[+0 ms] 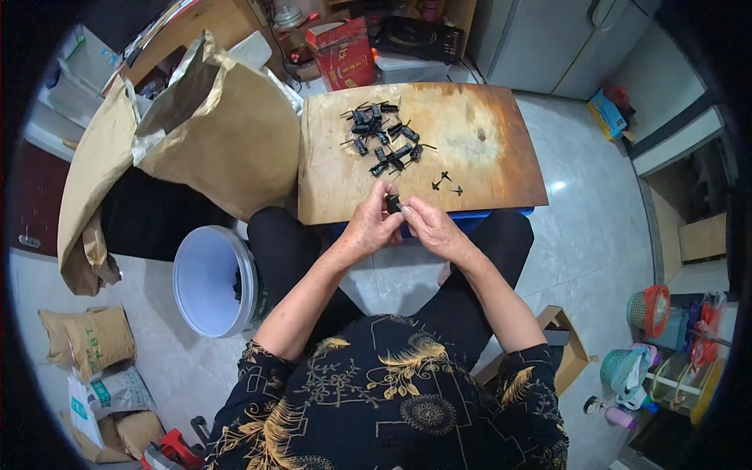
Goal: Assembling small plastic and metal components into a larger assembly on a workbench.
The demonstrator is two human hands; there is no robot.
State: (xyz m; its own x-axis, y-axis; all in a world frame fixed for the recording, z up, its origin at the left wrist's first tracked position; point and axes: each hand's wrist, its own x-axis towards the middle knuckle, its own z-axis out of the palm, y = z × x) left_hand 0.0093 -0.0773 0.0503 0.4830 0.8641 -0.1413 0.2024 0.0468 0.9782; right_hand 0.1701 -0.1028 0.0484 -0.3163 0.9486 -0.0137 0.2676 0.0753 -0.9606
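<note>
One small black block [393, 204], gripped by left hand [371, 218] and right hand [433, 225], I judge unfinished; upper-centre slim black pieces [380, 117] may remain.

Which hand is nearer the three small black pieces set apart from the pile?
Right. The right hand is just on the person's side of the three small black pieces; the left hand is farther away, to their left.

A rectangular wooden board [497, 176], browned toward its right edge, rests on a blue support [468, 222], perhaps a tub. On it lie a loose pile of black plastic parts [362, 119] and, nearer the front edge, three small black pin-like pieces [457, 190].
</note>
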